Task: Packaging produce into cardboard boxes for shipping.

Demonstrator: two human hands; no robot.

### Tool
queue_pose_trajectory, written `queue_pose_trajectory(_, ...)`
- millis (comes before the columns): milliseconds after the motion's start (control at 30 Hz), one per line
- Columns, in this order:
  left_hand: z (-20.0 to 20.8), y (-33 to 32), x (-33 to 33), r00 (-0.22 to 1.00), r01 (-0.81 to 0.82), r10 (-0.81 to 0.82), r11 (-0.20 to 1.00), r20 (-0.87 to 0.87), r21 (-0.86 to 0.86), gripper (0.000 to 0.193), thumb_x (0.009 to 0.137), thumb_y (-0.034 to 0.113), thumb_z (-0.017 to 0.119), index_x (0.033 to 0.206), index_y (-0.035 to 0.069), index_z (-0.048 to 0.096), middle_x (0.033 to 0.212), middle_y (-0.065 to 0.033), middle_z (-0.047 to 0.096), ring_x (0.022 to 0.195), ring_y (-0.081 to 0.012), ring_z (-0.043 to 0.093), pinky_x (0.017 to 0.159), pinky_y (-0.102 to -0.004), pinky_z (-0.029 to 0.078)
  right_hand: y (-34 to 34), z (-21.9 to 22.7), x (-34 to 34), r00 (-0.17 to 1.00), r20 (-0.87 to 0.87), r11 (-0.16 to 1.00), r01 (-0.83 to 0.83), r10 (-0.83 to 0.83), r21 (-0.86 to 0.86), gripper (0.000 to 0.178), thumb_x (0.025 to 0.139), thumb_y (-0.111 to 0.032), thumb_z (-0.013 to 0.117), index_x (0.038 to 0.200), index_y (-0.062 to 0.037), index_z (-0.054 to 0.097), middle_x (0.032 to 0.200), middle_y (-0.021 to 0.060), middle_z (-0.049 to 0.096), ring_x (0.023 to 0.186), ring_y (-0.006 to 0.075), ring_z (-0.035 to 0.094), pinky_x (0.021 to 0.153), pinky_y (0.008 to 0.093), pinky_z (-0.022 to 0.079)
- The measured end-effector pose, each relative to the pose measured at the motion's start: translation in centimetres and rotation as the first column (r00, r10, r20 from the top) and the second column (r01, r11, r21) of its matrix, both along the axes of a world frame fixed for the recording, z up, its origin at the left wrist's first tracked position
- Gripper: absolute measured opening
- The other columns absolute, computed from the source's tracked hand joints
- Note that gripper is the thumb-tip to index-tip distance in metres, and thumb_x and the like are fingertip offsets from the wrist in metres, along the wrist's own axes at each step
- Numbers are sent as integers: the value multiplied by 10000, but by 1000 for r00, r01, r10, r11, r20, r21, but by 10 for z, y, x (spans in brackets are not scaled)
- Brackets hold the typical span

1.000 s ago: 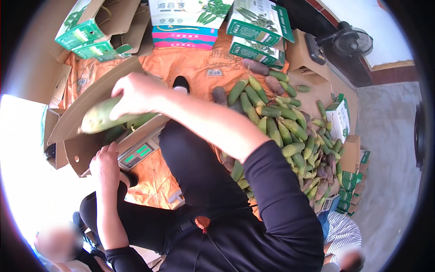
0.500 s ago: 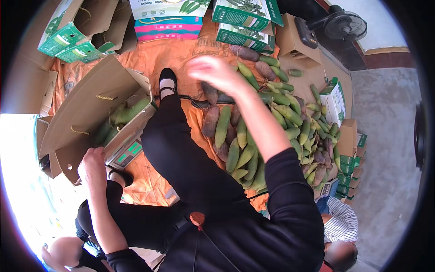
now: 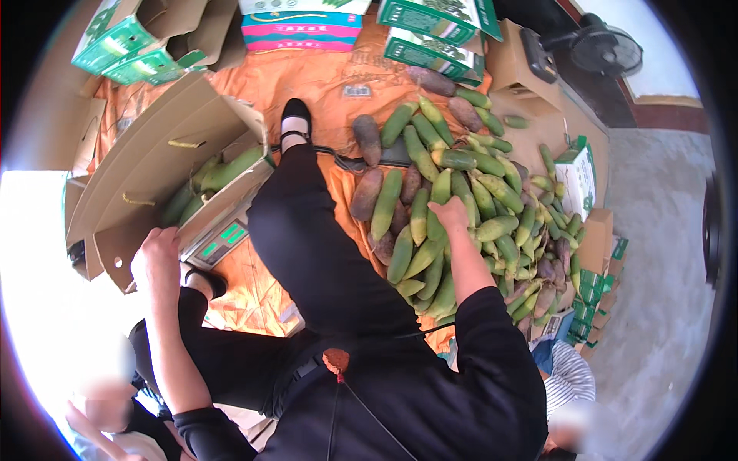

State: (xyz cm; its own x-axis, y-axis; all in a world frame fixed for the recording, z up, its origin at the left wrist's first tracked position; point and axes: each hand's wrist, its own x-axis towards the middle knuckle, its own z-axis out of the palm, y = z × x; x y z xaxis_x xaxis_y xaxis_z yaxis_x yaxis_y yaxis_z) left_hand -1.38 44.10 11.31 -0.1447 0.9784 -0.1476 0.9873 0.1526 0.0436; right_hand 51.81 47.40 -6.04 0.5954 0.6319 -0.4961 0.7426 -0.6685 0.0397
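Note:
My right hand point(image 3: 452, 215) is closed around the middle of a green radish point(image 3: 441, 188) on the pile to the right. Long green radishes point(image 3: 492, 192) and purplish roots point(image 3: 366, 195) surround it. At left, my left hand point(image 3: 157, 260) has its fingers bent against the near edge of an open cardboard box point(image 3: 146, 146); its fingertips are partly hidden. Several green radishes point(image 3: 231, 170) lie inside the box. The box rests on a scale point(image 3: 219, 244) with lit green displays.
An orange sheet point(image 3: 338, 84) covers the floor. Green-and-white cartons point(image 3: 430, 54) and a pink-and-blue carton point(image 3: 301, 34) stand at the far side. A black fan point(image 3: 606, 50) is at far right. Other people sit at the lower left and near a striped sleeve point(image 3: 570, 376).
My right hand has come back and to the right, from above the far sheet down onto the pile, and has closed on a green radish. My left hand stays by the box.

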Motion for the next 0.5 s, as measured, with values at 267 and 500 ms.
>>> queue_pose_trajectory(267,3,3,5,1000,23,-23,1000,13,0,138,811,127,603,912,119,698,826,-87,616,778,-295,635,717,-388,515,-8,-25,17,997,-8,996,74,-73,43,567,664,-360,788,1033,31,606,982,188,682,894,318,672,774,394,527)
queue_pose_trajectory(500,-2,-6,-5,995,101,-101,994,-11,35,102,795,123,621,871,106,686,815,-72,629,772,-265,645,701,-372,522,10,-8,13,475,-770,781,622,-426,-48,357,723,-197,760,1003,-9,640,790,37,652,628,127,616,556,287,481)
